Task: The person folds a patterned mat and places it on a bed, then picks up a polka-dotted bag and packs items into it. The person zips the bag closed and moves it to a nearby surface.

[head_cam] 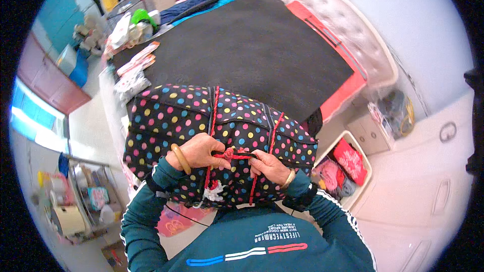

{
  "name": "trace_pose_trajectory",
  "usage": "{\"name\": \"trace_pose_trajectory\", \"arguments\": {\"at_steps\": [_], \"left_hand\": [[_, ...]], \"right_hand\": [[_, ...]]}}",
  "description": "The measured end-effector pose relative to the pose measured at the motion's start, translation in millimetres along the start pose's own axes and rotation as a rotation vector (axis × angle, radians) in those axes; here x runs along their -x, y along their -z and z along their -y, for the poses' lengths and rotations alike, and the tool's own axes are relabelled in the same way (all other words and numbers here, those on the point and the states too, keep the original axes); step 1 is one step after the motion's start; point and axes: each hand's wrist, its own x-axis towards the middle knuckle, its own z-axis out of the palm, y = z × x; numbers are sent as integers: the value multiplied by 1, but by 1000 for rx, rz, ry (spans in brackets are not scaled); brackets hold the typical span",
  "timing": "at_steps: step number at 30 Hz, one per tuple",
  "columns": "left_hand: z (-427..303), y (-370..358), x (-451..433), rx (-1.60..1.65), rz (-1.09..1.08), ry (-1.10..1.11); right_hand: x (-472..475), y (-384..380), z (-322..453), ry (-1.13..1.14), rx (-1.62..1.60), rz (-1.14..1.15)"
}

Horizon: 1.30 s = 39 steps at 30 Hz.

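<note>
Right before me on the bed lies a large, full black storage bag (177,121) printed with coloured dots. Two strands of red rope (214,109) run over it from the far side towards me. Between my hands, a red rope knot (229,153) lies together with a black strap (247,155). My left hand (204,151), with a bangle at the wrist, pinches the left end of this joined piece. Its right end is in the bent fingers of my right hand (266,166). A white frayed tuft (214,192) hangs at the bag's near side.
A dark cover (242,41) spreads over the bed, beside a plastic-wrapped padded headboard (351,34). Right of the bag stands a cream bin (365,185) of folded knitwear. Clothes (200,5) and plastic bags (132,30) lie along the far and left edges. Farther left is a shelf rack (87,196).
</note>
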Motion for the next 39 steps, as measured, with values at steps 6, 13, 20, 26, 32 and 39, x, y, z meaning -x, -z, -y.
{"name": "trace_pose_trajectory", "arguments": {"at_steps": [6, 13, 20, 26, 32, 39], "left_hand": [[-4, -1, -6, 664, 140, 317], [-39, -34, 14, 804, -252, 263], [-67, -39, 44, 617, -70, 145], [-80, -45, 115, 285, 85, -43], [-99, -67, 154, 12, 181, -257], [-120, -94, 106, -5, 449, -595]], "right_hand": [[6, -36, 12, -12, 2, -310], [18, -65, -6, 225, 551, -581], [42, -102, -19, 342, 789, -760], [74, -203, -38, 84, 895, -755], [122, -281, -68, 133, 859, -915], [149, -301, -88, -19, 619, -1117]]}}
